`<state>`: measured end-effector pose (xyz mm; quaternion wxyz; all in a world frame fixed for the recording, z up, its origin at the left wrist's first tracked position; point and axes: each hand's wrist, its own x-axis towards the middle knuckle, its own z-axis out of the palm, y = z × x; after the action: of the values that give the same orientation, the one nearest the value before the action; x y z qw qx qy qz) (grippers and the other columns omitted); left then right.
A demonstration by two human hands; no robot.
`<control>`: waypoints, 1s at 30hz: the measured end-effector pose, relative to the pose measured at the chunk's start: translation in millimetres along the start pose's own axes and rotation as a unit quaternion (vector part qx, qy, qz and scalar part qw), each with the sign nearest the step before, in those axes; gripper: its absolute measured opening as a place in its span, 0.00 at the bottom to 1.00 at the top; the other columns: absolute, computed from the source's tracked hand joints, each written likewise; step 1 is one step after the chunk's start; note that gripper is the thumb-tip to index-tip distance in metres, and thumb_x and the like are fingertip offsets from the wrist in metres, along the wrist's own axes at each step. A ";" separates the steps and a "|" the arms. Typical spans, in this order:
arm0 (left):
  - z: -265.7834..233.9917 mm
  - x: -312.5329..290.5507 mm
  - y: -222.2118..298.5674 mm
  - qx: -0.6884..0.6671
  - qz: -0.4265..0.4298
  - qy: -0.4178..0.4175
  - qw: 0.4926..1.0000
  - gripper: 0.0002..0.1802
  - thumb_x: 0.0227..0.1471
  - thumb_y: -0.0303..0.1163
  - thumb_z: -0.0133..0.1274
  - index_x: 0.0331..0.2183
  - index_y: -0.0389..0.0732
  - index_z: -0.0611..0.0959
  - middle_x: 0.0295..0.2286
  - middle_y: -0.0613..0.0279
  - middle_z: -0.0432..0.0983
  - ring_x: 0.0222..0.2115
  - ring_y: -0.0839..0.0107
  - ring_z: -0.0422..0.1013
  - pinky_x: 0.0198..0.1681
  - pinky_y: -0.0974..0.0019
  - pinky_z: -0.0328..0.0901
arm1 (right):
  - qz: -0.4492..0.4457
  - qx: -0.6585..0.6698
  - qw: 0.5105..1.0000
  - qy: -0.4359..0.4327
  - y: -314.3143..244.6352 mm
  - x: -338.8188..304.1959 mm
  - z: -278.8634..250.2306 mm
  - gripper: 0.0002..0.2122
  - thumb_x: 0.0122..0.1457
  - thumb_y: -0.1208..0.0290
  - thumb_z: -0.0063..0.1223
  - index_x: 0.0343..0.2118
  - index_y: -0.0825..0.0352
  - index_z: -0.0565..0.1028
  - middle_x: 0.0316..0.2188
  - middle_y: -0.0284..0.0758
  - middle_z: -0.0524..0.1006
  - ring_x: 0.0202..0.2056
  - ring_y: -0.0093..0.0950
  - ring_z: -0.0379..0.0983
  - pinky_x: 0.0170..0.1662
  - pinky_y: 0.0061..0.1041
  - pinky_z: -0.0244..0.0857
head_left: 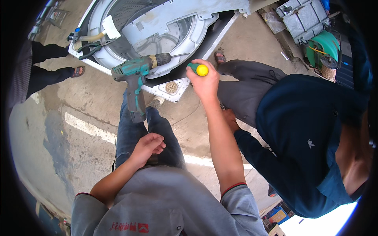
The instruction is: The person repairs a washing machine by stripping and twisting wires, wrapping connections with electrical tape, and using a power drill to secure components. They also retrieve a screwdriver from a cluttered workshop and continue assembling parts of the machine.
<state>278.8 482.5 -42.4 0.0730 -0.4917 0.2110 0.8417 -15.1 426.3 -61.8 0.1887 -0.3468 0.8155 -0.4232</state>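
Note:
My right hand (205, 80) is closed round a screwdriver (202, 70) with a green and yellow handle, seen nearly end-on beside the washing machine's near corner; its shaft is hidden. In front of my waist, my left hand (147, 148) has its fingers curled in, and whatever may be inside them is hidden. A green and black cordless drill (136, 72) with a long bit lies at the near edge of the opened washing machine (210, 45). Across the machine's round tub rests a grey metal panel (169, 19).
Pliers (91, 48) with dark handles and a hose with a valve (88, 37) sit at the machine's left corner. Close on my right stands a person in dark clothes (299, 129); another person's legs (51, 59) are at left. A green reel (323, 49) is at far right.

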 end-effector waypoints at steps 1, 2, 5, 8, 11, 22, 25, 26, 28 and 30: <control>1.1 1.5 0.6 0.001 0.000 -0.002 1.000 0.09 0.64 0.37 0.51 0.41 0.42 0.79 0.31 0.65 0.80 0.30 0.78 0.74 0.36 0.73 0.69 | -0.002 0.003 1.000 0.005 1.4 1.6 -1.7 0.11 0.47 0.74 0.67 0.35 0.68 0.81 0.33 0.39 0.81 0.34 0.30 0.79 0.41 0.28 0.71; 1.6 1.7 1.4 0.006 -0.001 0.001 1.000 0.09 0.64 0.37 0.51 0.41 0.42 0.79 0.31 0.65 0.80 0.30 0.79 0.74 0.36 0.73 0.69 | -0.004 0.007 1.000 0.011 2.0 2.1 -2.5 0.11 0.47 0.74 0.67 0.35 0.68 0.81 0.33 0.38 0.81 0.35 0.29 0.79 0.41 0.28 0.71; 4.6 2.0 3.1 0.014 -0.007 0.008 1.000 0.10 0.64 0.37 0.51 0.41 0.42 0.79 0.31 0.65 0.80 0.30 0.79 0.74 0.36 0.73 0.69 | -0.019 0.024 0.999 0.013 2.7 -0.6 -1.8 0.11 0.47 0.75 0.67 0.35 0.66 0.80 0.33 0.39 0.80 0.34 0.35 0.79 0.40 0.30 0.71; 6.0 2.3 4.1 0.016 -0.013 0.011 1.000 0.10 0.64 0.37 0.51 0.41 0.42 0.79 0.31 0.65 0.80 0.30 0.79 0.74 0.35 0.73 0.69 | -0.018 0.028 0.999 0.011 1.7 -2.2 -2.0 0.12 0.47 0.75 0.67 0.36 0.68 0.81 0.34 0.38 0.81 0.35 0.29 0.79 0.42 0.27 0.71; 7.4 4.1 3.6 0.021 -0.017 0.011 1.000 0.09 0.64 0.37 0.51 0.41 0.42 0.79 0.31 0.65 0.80 0.30 0.79 0.74 0.36 0.73 0.69 | -0.033 0.028 0.999 0.008 1.6 -1.0 -2.3 0.12 0.47 0.75 0.67 0.35 0.68 0.80 0.34 0.39 0.81 0.35 0.32 0.79 0.41 0.28 0.71; 17.3 9.3 3.1 0.039 -0.029 0.003 0.999 0.10 0.64 0.36 0.51 0.41 0.41 0.79 0.32 0.65 0.79 0.31 0.78 0.74 0.37 0.73 0.69 | -0.071 -0.024 0.997 0.029 -61.1 1.5 -43.5 0.10 0.45 0.76 0.65 0.33 0.67 0.80 0.30 0.38 0.80 0.30 0.32 0.78 0.37 0.28 0.71; 20.1 6.6 2.2 0.033 -0.028 0.007 0.999 0.10 0.64 0.37 0.52 0.41 0.40 0.79 0.32 0.65 0.79 0.31 0.79 0.73 0.37 0.74 0.69 | -0.070 -0.043 0.997 0.002 -72.9 -1.9 -58.6 0.10 0.45 0.76 0.65 0.33 0.67 0.80 0.31 0.38 0.80 0.31 0.32 0.78 0.38 0.27 0.71; 20.4 6.2 0.4 0.032 -0.028 0.007 0.999 0.10 0.64 0.37 0.52 0.41 0.40 0.79 0.32 0.65 0.79 0.31 0.79 0.73 0.37 0.74 0.69 | -0.070 -0.052 0.996 -0.009 -75.6 -3.4 -61.3 0.10 0.46 0.76 0.64 0.33 0.67 0.80 0.31 0.37 0.80 0.31 0.32 0.78 0.38 0.27 0.71; 19.4 4.9 -5.3 0.030 -0.031 0.011 0.999 0.11 0.64 0.37 0.52 0.40 0.40 0.79 0.32 0.65 0.79 0.31 0.79 0.73 0.37 0.74 0.69 | -0.072 -0.019 0.997 -0.014 -75.4 -8.6 -61.2 0.10 0.47 0.75 0.65 0.34 0.65 0.78 0.31 0.39 0.76 0.32 0.41 0.77 0.36 0.34 0.70; 19.2 8.8 -6.1 0.031 -0.029 0.005 0.999 0.11 0.64 0.37 0.52 0.41 0.41 0.80 0.32 0.65 0.79 0.31 0.79 0.73 0.37 0.73 0.70 | -0.072 -0.004 0.997 -0.003 -74.2 -9.8 -60.1 0.10 0.47 0.76 0.65 0.34 0.65 0.78 0.31 0.39 0.76 0.31 0.41 0.77 0.36 0.33 0.70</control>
<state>261.0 495.5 -43.5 0.1113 -0.4992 0.2234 0.8298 -14.4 437.3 33.6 0.1592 -0.4067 0.7895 -0.4313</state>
